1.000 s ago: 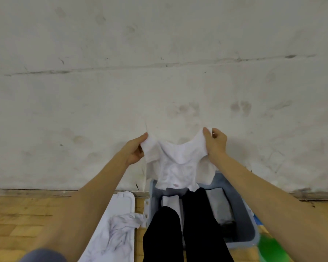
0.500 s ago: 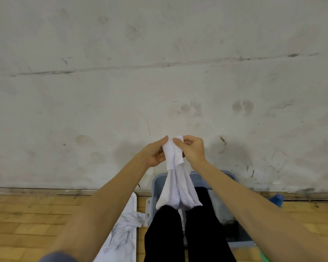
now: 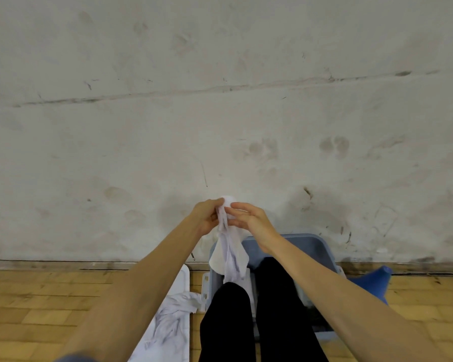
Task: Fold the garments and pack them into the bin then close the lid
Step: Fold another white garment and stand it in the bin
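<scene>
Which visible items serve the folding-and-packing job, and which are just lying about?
Job: white garment held up by left hand and right hand; grey-blue bin; white lid; crumpled white garment on it.
Lying about: blue object.

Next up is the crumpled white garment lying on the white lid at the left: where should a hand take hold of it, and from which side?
Probably the bunched ridge of the crumpled white garment, nearest the grey bin. It stands in raised folds there, which fingers could pinch from above; the rest lies flat on the white lid. The left hand is the nearer one.
</scene>
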### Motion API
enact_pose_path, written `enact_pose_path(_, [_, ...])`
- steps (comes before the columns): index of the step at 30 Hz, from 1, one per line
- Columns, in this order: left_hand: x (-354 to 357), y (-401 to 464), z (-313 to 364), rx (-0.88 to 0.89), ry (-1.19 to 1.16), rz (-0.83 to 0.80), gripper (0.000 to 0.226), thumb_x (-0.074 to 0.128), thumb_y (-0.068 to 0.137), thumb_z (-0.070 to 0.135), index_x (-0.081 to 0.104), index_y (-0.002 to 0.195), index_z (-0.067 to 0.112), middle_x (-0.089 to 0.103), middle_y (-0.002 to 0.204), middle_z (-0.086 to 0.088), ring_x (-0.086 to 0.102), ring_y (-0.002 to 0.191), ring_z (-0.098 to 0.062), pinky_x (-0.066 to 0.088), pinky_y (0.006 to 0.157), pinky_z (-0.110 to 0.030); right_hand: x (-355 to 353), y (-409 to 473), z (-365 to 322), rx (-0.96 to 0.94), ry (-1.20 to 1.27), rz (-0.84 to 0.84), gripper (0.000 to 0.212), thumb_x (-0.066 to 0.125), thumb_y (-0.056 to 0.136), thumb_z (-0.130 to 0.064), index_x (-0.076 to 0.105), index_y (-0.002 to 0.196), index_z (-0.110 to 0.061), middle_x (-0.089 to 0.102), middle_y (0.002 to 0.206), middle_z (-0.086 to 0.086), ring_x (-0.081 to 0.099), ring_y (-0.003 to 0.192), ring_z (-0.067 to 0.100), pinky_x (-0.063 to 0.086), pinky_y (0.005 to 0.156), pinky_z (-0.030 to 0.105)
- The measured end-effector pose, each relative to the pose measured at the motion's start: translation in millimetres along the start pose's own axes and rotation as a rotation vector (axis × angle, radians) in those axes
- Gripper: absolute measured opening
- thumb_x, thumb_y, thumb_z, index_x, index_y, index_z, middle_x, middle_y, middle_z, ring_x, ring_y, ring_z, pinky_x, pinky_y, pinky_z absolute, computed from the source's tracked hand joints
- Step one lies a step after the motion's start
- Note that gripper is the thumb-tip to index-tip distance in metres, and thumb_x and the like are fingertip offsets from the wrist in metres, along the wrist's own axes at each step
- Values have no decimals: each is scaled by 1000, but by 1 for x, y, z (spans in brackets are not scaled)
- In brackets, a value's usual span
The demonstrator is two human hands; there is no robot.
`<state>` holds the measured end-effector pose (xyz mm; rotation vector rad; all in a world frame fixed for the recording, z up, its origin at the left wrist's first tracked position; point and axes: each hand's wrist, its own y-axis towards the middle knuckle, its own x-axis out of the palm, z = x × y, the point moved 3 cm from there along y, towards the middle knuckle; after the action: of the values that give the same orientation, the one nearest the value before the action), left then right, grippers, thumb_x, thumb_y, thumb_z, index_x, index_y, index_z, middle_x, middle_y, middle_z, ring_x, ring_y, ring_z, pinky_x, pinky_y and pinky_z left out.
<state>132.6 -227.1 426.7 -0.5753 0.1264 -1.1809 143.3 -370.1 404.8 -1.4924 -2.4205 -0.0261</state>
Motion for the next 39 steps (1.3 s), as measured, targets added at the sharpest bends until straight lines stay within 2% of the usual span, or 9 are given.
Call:
enact_pose_path(6, [-8, 2, 23, 262, 325, 153, 16, 44, 98, 15, 55, 86, 11, 58, 86, -5, 55, 83, -23, 45, 75, -31, -12, -6, 5, -65, -141, 149, 19, 57, 91, -1, 69, 102, -10, 76, 92, 6, 72, 88, 19, 53, 81, 24])
enact_pose_path(12, [-22, -1, 60, 556, 524, 117, 33, 38, 94, 7, 36, 63, 19, 40, 63, 5, 35, 61, -13, 29, 60, -31, -43, 2, -11, -143, -411, 277, 23, 62, 91, -7, 66, 112, -12, 71, 95, 1, 66, 87, 15, 49, 74, 14])
enact_pose_path(18, [-11, -17, 78, 557, 567, -73, 49, 33, 90, 2, 40, 48, 25, 39, 48, 13, 36, 49, -4, 28, 57, -26, -33, 9, -14, -144, -724, 117, 77, 79, 80, -29, 40, 145, -18, 46, 131, 2, 47, 119, 19, 41, 97, 30])
enact_pose_path(21, [-13, -23, 78, 546, 534, -119, 40, 34, 89, 5, 41, 52, 18, 50, 61, -4, 52, 55, -10, 38, 56, -23, -26, 8, 2, -66, -831, -32, 98, 84, 74, -35, 26, 152, -21, 40, 137, 4, 42, 127, 21, 38, 106, 36])
enact_pose_path(26, [-24, -29, 72, 532, 551, -145, 21, 36, 83, 17, 40, 63, 12, 55, 80, -20, 57, 62, -16, 43, 59, -24, -26, 5, 13, -130, -782, -14, 12, 76, 80, -17, 67, 86, -12, 63, 76, 0, 56, 68, 13, 51, 75, 42])
enact_pose_path(28, [-32, -29, 70, 474, 480, -144, 15, 39, 78, 23, 38, 65, 14, 54, 78, -17, 53, 65, -19, 42, 56, -23, -29, 4, 7, -139, -758, 10, 14, 72, 81, -13, 63, 70, -15, 63, 72, 2, 56, 67, 15, 49, 69, 38])
enact_pose_path(31, [-46, -27, 69, 469, 572, -84, 16, 47, 63, 23, 32, 66, 20, 38, 70, -4, 36, 63, -16, 28, 55, -28, -37, 1, -13, -186, -676, 92, 12, 66, 87, -10, 59, 78, -13, 63, 79, 11, 58, 73, 21, 49, 69, 39])
enact_pose_path(35, [-61, -25, 60, 577, 855, -76, 25, 65, 82, 16, 42, 72, 13, 52, 69, -4, 56, 57, -15, 42, 52, -28, -47, -3, -38, -290, -640, 212, 8, 56, 97, -16, 51, 92, -11, 52, 73, 4, 46, 65, 16, 37, 58, 25])
enact_pose_path(39, [-74, -12, 51, 576, 729, -28, 22, 68, 92, 19, 57, 104, 5, 63, 104, -8, 63, 91, -18, 55, 74, -34, -52, -2, -60, -324, -674, 244, 12, 59, 96, -25, 58, 92, -13, 64, 69, 15, 55, 60, 24, 42, 58, 31])
